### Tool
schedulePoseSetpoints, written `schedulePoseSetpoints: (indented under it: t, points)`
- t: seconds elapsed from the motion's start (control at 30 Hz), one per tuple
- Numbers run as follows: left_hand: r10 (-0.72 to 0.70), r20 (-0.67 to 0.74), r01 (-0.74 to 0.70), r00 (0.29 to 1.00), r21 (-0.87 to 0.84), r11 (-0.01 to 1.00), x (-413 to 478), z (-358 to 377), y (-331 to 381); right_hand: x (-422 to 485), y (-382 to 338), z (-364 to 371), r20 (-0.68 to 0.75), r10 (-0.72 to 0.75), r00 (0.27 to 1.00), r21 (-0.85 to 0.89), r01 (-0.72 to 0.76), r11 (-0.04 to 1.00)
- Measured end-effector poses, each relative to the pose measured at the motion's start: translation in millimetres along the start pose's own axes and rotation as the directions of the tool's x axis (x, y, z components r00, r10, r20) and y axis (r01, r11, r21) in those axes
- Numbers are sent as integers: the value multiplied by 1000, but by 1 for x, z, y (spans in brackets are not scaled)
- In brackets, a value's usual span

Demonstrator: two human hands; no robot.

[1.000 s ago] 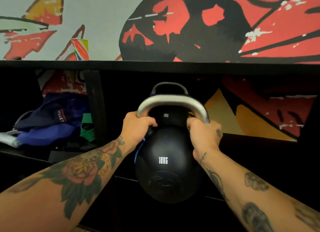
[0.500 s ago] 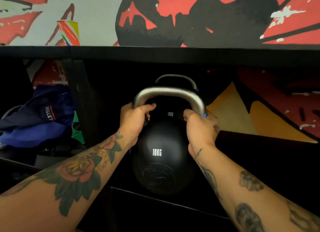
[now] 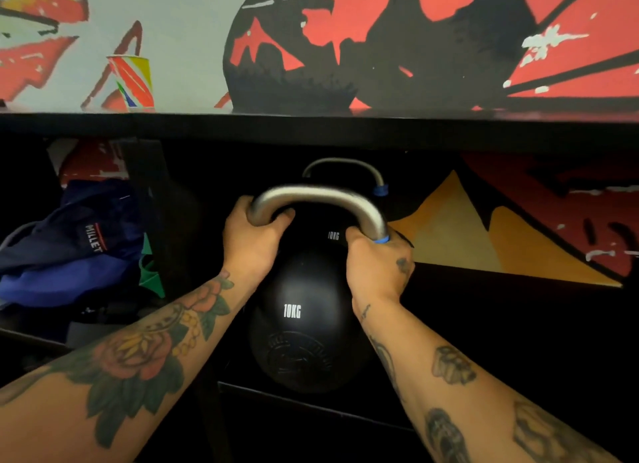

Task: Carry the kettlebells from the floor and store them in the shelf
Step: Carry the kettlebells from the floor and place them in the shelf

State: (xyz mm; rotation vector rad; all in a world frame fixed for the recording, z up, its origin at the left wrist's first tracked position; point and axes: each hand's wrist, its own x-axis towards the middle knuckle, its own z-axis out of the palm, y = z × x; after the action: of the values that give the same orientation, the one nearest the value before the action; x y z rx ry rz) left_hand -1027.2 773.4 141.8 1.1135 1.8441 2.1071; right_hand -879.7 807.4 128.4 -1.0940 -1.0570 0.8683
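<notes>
A black kettlebell (image 3: pixel 301 324) marked 10KG with a steel handle sits at the front lip of the black shelf (image 3: pixel 311 130), inside the middle bay. My left hand (image 3: pixel 252 244) grips the left side of its handle. My right hand (image 3: pixel 377 265) grips the right side, by a blue band. Directly behind it stands a second kettlebell (image 3: pixel 345 167), also marked 10KG; only its handle and upper body show.
A dark upright post (image 3: pixel 152 213) divides the shelf. The left bay holds a blue jacket (image 3: pixel 69 251) and a green item (image 3: pixel 150 272). A colourful cup (image 3: pixel 133 82) stands on the shelf top. A painted wall rises behind.
Both hands have carried the kettlebell forward into the shelf bay, closer to the second one behind it. Its base now sits lower, at the shelf's front lip.
</notes>
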Motion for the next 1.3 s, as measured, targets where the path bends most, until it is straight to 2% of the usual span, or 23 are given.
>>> schedulePoseSetpoints:
  t: [0.07, 0.13, 0.23, 0.3, 0.33, 0.4, 0.47, 0.53, 0.6, 0.67, 0.73, 0.77, 0.83, 0.9, 1.07, 1.17, 1.3]
  points:
    - [60, 27, -61, 998, 64, 996, 4, -3, 11, 3, 1, -1, 53, -2, 999, 1, 2, 1000]
    - [71, 118, -86, 990, 130, 988, 12, -5, 21, 7, 2, -4, 123, -11, 992, -9, 12, 1000]
    - [58, 238, -104, 970, 189, 976, 13, -11, 32, 11, 2, -20, 284, -31, 958, -135, 72, 988]
    - [124, 281, -206, 952, 282, 937, 9, -17, 40, 14, -2, -32, 410, -19, 912, -203, 112, 973]
    - [196, 325, -310, 925, 350, 884, 5, -20, 45, 16, -5, -38, 459, -16, 888, -219, 131, 967]
    - [348, 456, -546, 819, 435, 716, -8, -23, 60, 23, -13, -52, 522, -47, 852, -220, 187, 957]
    - [451, 576, -724, 681, 440, 532, -27, -18, 75, 32, -21, -67, 552, -75, 830, -206, 223, 953]
    - [497, 677, -835, 543, 372, 405, -44, 0, 87, 41, -25, -84, 544, -51, 837, -236, 212, 948]
    - [504, 734, -885, 456, 315, 342, -57, 22, 97, 49, -28, -98, 518, -7, 855, -295, 187, 937]
    - [476, 763, -889, 438, 289, 355, -69, 52, 106, 61, -29, -120, 508, 32, 861, -370, 185, 911]
    - [385, 789, -851, 479, 310, 423, -84, 84, 113, 74, -29, -147, 516, 94, 851, -453, 178, 874]
    - [326, 787, -815, 524, 353, 458, -90, 100, 114, 80, -26, -161, 515, 124, 848, -497, 178, 849]
    - [183, 779, -719, 600, 424, 551, -103, 132, 113, 93, -19, -192, 456, 146, 878, -580, 169, 797]
    - [68, 784, -622, 617, 433, 653, -116, 162, 108, 102, -12, -225, 369, 150, 917, -637, 132, 759]
    - [-104, 854, -472, 511, 379, 796, -175, 223, 115, 101, -21, -330, 142, 283, 948, -764, -77, 640]
    - [-125, 885, -410, 448, 328, 851, -208, 244, 137, 91, -42, -380, 57, 307, 950, -791, -144, 594]
    - [-209, 942, -354, 262, 296, 887, -275, 241, 169, 46, -81, -443, -80, 439, 895, -769, -336, 545]
